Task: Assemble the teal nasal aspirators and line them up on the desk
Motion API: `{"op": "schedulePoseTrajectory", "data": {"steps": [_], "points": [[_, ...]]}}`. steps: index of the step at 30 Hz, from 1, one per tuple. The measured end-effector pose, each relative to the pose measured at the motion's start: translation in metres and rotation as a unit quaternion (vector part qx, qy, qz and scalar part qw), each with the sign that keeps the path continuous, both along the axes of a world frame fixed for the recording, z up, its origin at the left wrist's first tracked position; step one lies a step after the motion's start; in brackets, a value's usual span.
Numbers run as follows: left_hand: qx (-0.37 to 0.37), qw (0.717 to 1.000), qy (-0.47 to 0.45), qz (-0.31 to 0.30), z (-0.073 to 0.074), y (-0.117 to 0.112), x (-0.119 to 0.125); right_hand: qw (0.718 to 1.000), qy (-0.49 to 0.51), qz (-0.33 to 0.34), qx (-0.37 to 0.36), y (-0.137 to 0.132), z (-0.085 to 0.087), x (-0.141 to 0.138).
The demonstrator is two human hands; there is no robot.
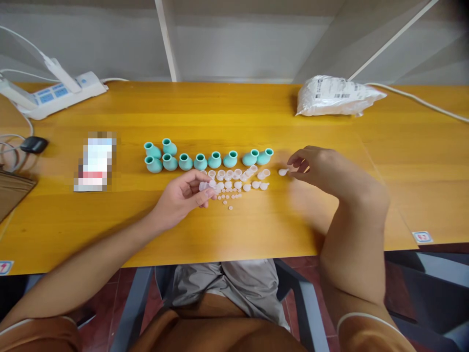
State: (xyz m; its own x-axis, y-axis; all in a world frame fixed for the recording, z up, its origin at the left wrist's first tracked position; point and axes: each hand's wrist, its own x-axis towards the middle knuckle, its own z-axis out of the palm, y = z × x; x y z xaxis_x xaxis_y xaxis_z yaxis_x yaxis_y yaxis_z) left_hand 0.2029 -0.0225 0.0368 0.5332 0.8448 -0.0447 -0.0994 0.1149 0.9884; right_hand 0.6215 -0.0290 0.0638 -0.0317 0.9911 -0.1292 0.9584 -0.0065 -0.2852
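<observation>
Between the thumb and fingers of my left hand (185, 195) are small translucent plastic pieces (207, 185), shaped like little cups or caps; the fingers partly cover them. At the right end of the rows, my right hand (317, 166) hovers low with thumb and index fingertips slightly apart. Just by those fingertips lies a small whitish round piece with a tab (282, 172); whether they touch it is unclear. Several teal, narrow-necked rubber bulbs (215, 160) stand behind. In front of them run rows of translucent cups (229, 174), whitish tabbed caps (246, 187) and tiny discs (224, 202).
A white plastic package (335, 96) lies at the back right, near a cable (417, 100). On the left are a phone with a blurred screen (95, 164), a power strip (69, 95), a black case (34, 144) and cardboard (14, 193). The wooden table's (256, 239) front edge is near my lap.
</observation>
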Motion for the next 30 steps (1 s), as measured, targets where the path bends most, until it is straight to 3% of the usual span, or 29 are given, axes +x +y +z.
{"op": "schedulePoseTrajectory", "data": {"steps": [6,11,15,17,19,24,30], "points": [[-0.004,1.0,0.004,0.001,0.003,0.0,0.002,0.998,0.041,0.042,-0.003,-0.001,-0.004,-0.001],[-0.011,1.0,-0.013,-0.004,0.006,-0.001,0.004,0.986,0.084,0.08,0.116,-0.006,0.005,-0.006],[-0.017,0.999,-0.02,-0.023,0.005,-0.002,0.004,0.926,0.262,0.097,0.252,-0.015,0.015,-0.043],[-0.02,0.999,-0.022,-0.029,0.004,-0.002,0.003,0.876,0.377,0.141,0.266,-0.02,0.013,-0.068],[-0.021,0.999,-0.023,-0.035,0.004,-0.002,0.002,0.844,0.435,0.187,0.254,-0.025,0.008,-0.091],[-0.012,0.998,-0.033,-0.058,0.006,-0.001,0.002,0.832,0.434,0.234,0.255,-0.031,-0.014,-0.129],[-0.003,0.997,-0.036,-0.071,0.006,-0.001,0.003,0.826,0.435,0.212,0.289,-0.03,-0.026,-0.137]]}}
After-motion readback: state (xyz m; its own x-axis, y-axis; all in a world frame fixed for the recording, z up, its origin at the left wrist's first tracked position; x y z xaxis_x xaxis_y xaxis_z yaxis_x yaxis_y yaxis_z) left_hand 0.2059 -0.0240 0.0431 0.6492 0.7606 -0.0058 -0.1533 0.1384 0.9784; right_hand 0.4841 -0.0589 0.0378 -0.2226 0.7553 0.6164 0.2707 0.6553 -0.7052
